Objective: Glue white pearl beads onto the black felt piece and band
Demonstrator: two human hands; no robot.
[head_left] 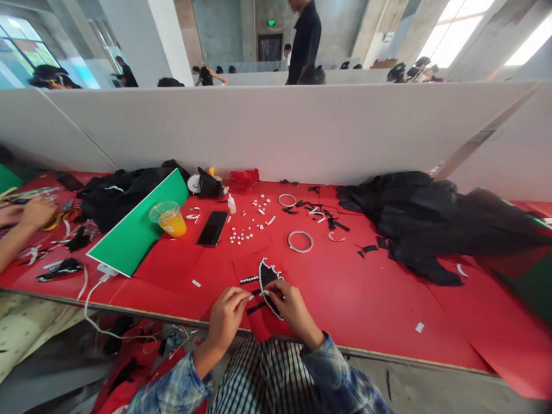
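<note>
A black fabric piece [268,275] edged with white pearl beads lies close to the table's front edge. Narrow black strips stick out from its left side, and the upper strip [249,280] carries a row of beads. My left hand [227,315] is closed in a pinch at the strips, just left of the piece. Over the middle of the piece, my right hand [293,307] pinches with thumb and forefinger and covers part of it. What the fingertips of either hand hold is too small to make out. Loose white beads [240,236] lie scattered beyond my hands.
Farther back are a phone [213,229], a small glue bottle [232,203], tape rings [301,241] and black scraps [334,223]. A cup of orange drink [170,219] stands by a green divider [142,230]. Black cloth [414,218] lies right. A co-worker's hand [38,213] is far left.
</note>
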